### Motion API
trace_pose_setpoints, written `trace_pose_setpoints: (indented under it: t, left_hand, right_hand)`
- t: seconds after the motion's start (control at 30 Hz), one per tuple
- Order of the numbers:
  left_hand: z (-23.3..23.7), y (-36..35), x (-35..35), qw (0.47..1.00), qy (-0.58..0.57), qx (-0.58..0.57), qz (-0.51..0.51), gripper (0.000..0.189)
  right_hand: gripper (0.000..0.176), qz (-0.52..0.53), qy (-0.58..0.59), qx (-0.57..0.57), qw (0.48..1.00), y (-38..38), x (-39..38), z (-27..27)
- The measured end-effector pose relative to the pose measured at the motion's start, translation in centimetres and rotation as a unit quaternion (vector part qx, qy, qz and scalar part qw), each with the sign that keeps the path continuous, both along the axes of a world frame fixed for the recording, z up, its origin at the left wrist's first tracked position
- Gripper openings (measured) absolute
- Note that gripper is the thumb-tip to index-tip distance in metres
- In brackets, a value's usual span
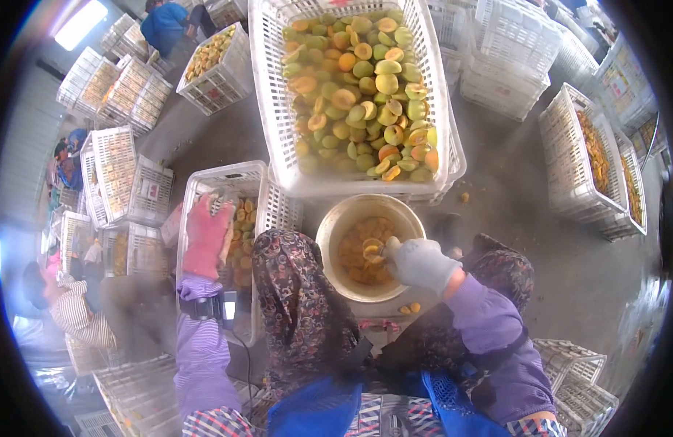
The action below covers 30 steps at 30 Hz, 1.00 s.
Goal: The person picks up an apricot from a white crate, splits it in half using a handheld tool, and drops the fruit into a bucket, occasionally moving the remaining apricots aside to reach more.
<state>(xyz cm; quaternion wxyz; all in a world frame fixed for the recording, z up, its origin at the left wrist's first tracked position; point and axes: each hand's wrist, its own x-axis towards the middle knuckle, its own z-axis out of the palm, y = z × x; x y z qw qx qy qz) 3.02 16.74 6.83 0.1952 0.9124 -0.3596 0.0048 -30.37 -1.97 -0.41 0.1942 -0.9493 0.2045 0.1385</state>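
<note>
My right hand (420, 262), in a pale grey glove, hovers over a round metal bucket (329, 233) and pinches a piece of yellow fruit (373, 253) above the fruit pieces inside. My left hand (206, 237), in a pink glove, reaches over the rim of a white crate (205, 182) holding orange fruit halves; its fingers look extended and I see nothing in it. A large white crate (267, 87) piled with green and orange halved fruit stands just beyond the bucket.
White crates of fruit surround me: stacks at the left (121, 182), one at the upper left (220, 73), more at the right (584, 160) and lower right (577, 379). Other people sit at the left (74, 306) and top (165, 25). Bare grey floor lies right.
</note>
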Motion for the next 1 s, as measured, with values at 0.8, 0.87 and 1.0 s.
trace_pose_setpoints:
  t: [0.8, 0.87, 1.0]
  left_hand:
    - [-7.3, -22.6, -4.7, 0.958, -0.008, 0.193, -0.213, 0.032]
    - [-9.3, -22.3, -3.0, 0.971, 0.074, 0.177, -0.142, 0.037]
    - [-8.3, -21.6, -3.5, 0.968, 0.143, 0.125, -0.165, 0.046]
  right_hand:
    - [0.014, -0.063, -0.221, -0.132, 0.964, -1.1, -0.7, 2.2]
    - [0.014, -0.072, -0.21, -0.088, 0.971, -1.4, -1.0, 2.2]
    - [0.017, -0.061, -0.169, -0.135, 0.974, -2.0, -1.4, 3.1]
